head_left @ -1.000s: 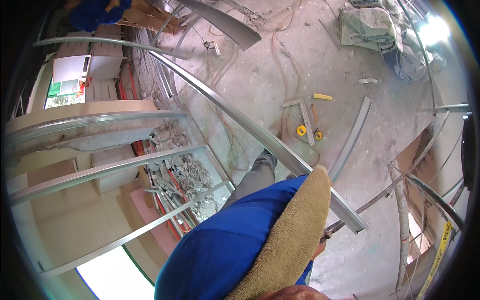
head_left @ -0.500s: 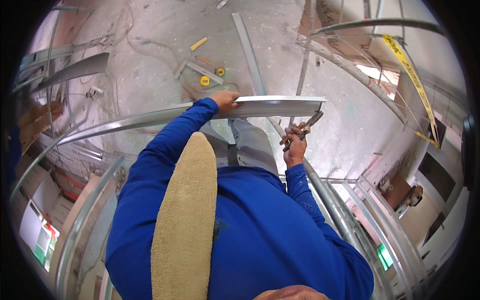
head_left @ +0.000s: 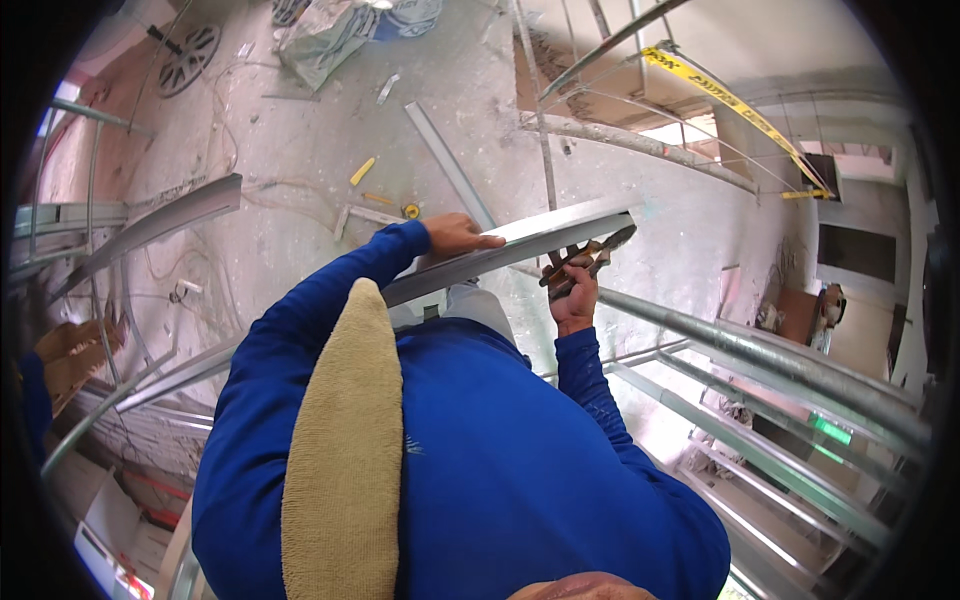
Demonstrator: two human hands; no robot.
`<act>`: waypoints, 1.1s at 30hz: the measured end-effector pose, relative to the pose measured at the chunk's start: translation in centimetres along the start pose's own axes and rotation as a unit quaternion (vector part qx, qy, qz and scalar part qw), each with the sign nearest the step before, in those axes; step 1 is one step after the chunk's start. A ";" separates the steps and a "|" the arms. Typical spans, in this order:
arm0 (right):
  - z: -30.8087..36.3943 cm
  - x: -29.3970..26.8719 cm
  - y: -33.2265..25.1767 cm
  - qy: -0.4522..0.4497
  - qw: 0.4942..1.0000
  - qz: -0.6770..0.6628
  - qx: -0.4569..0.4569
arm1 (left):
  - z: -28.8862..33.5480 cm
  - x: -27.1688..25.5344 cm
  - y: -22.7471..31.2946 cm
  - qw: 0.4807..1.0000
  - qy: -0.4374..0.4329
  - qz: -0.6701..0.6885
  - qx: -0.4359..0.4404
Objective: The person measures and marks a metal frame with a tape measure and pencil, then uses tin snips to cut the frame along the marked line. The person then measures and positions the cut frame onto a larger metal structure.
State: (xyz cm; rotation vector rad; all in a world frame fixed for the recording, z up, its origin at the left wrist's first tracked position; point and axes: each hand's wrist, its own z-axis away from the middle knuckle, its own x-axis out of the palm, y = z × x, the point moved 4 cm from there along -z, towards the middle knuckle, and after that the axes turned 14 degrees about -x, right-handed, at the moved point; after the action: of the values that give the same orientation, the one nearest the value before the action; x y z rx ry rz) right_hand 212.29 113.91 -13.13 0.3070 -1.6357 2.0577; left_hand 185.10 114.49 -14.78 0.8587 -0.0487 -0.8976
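Note:
A long silvery metal channel (head_left: 550,228) lies across in front of my body, tilted with its right end higher. My left hand (head_left: 456,236) is closed on it left of its middle, with fingers over the top edge. My right hand (head_left: 574,298) is wrapped round the handles of tin snips (head_left: 618,239), below the channel's right end. The dark jaws are up against that end; whether they bite the metal I cannot tell. My sleeve and a tan towel (head_left: 345,450) hide the channel's left part.
On the floor ahead lie another metal strip (head_left: 448,165), a yellow-handled tool (head_left: 362,171), a tape measure (head_left: 410,211) and a plastic sack (head_left: 325,50). Metal pipes (head_left: 760,365) and rails run at my right. Yellow tape (head_left: 730,100) hangs beyond. A curved metal strip (head_left: 160,230) stands at left.
The view has turned, and the channel now slants, its right end higher. My left hand has shifted slightly along with it. The snips stay at the right end.

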 end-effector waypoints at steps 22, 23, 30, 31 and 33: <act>5.8 -6.4 -3.0 -0.286 0.825 0.484 -0.065 | -1.1 6.6 5.7 0.942 -0.130 0.278 -0.137; 5.5 -6.7 -2.8 -0.288 0.832 0.469 -0.069 | -1.1 6.6 5.7 0.946 -0.114 0.269 -0.138; 4.1 -9.1 0.4 -0.295 0.845 0.439 -0.074 | -1.3 5.9 5.3 0.943 -0.087 0.276 -0.163; 4.0 -9.3 0.9 -0.285 0.859 0.422 -0.062 | -1.3 5.8 5.3 0.943 -0.086 0.281 -0.154; 3.7 -9.3 1.4 -0.285 0.863 0.413 -0.059 | -1.1 5.5 5.4 0.944 -0.074 0.285 -0.145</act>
State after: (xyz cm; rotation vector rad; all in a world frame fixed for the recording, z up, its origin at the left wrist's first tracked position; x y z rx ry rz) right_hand 219.11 107.98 -17.72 0.1905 -2.5853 2.6070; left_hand 192.66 113.06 -13.60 0.4567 -0.2760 -0.4043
